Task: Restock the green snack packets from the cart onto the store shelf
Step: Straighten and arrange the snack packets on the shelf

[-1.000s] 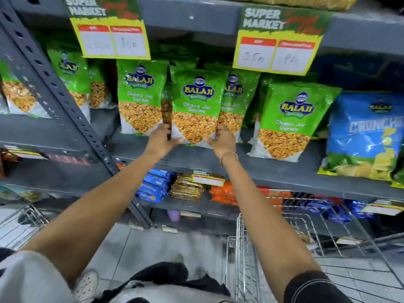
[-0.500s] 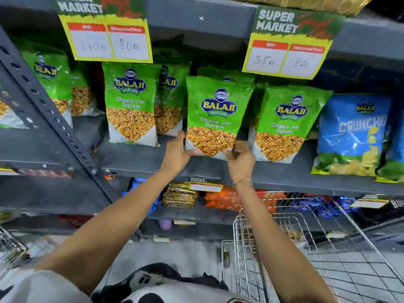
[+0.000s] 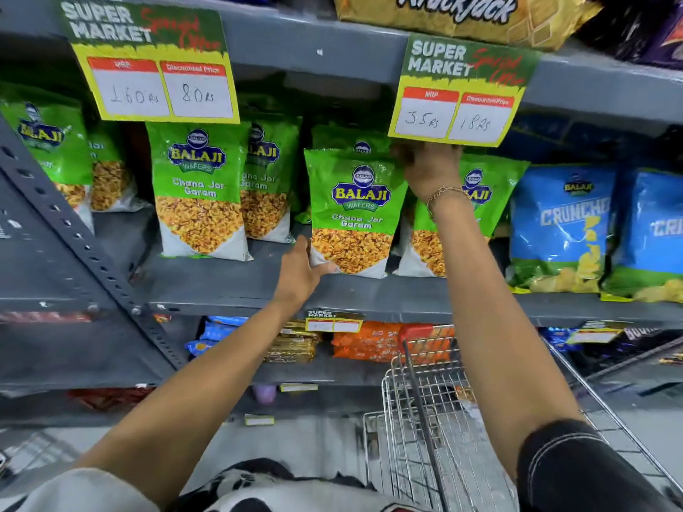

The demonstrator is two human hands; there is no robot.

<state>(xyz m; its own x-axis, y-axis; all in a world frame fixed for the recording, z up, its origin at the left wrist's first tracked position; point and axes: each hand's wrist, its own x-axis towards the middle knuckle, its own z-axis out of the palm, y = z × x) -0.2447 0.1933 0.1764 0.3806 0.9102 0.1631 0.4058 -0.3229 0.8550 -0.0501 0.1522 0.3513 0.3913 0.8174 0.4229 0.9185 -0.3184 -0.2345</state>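
Grey metal shelf (image 3: 236,286): glossy green pouches printed "BALAJI WAFERS – Chana Jor Garam", at least seven visible, standing upright in front and back rows. The central green packet (image 3: 355,212) stands on the shelf board between its neighbours. The left hand (image 3: 300,269) lies open against its lower left corner, thumb under the bottom edge. The right hand (image 3: 430,171), a chain bracelet (image 3: 443,195) at the wrist, is at the packet's top right corner, its fingers tucked under the price card; whether they pinch the packet cannot be told.

Two blue bags (image 3: 561,227) reading "CRUNCHE…" stand at right.

Two hanging cards headed "SUPER MARKET": left card (image 3: 155,68) handwritten "160 Rs / 80 Rs"; right card (image 3: 462,94) "35 Rs / 18 Rs".

Upper shelf: gold "Krackjack" pack (image 3: 462,12).

Below right: wire-mesh cart (image 3: 417,430).
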